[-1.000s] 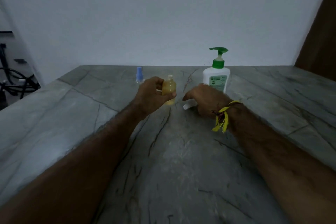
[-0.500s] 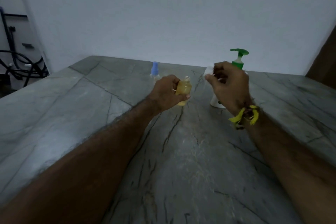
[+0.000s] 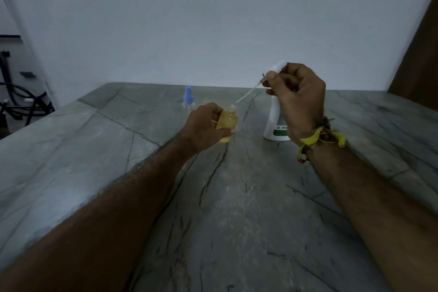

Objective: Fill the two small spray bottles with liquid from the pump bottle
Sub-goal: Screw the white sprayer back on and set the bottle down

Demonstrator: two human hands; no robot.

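My left hand (image 3: 203, 127) grips a small open bottle (image 3: 228, 122) filled with yellow liquid, standing on the stone table (image 3: 237, 197). My right hand (image 3: 296, 99) holds a white spray cap (image 3: 277, 66) raised above and right of that bottle; its thin dip tube (image 3: 247, 93) slants down, its tip just above the bottle's open neck. A second small clear spray bottle with a blue cap (image 3: 188, 97) stands behind my left hand. The white pump bottle (image 3: 275, 123) stands behind my right hand, its pump head hidden.
The grey veined table runs to a white wall at the back. Black cables and a stand (image 3: 14, 97) are off the table's left edge. A brown door or panel (image 3: 422, 54) is at the far right. A yellow thread band (image 3: 317, 140) circles my right wrist.
My right hand has risen from the table with the white spray cap and brought its tube over the yellow bottle's neck. My left hand keeps hold of the bottle.
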